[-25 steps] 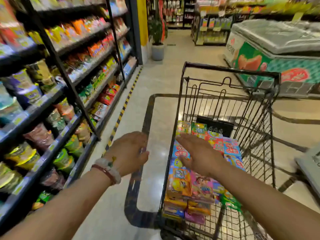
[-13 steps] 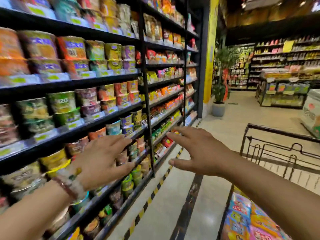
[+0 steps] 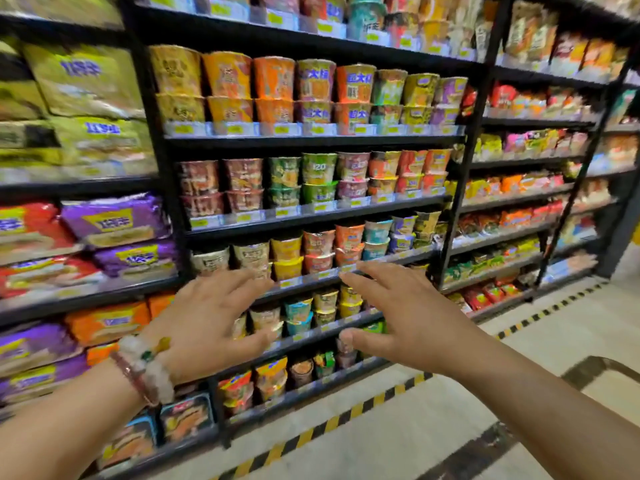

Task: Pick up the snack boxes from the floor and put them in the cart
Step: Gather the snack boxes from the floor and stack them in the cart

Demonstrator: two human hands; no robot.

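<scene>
Cart gone; seemingly noodle-cup shelves [image 3: 311,216] ahead.

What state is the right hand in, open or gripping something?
Open. The right hand has its fingers spread and nearly straight, held up in front of the shelves of cup noodles, with nothing in its grip.

Two hands are showing: the left hand [image 3: 207,323] and the right hand [image 3: 412,317]. Two bracelets [image 3: 145,368] are sitting on the left wrist. Three black shelving bays [image 3: 311,140] are standing in view, left, middle and right. In the middle bay, the cup noodles [image 3: 311,95] are standing eight across, two high (sixteen on that shelf). One striped floor line [image 3: 346,414] is running along the shelf base.
</scene>
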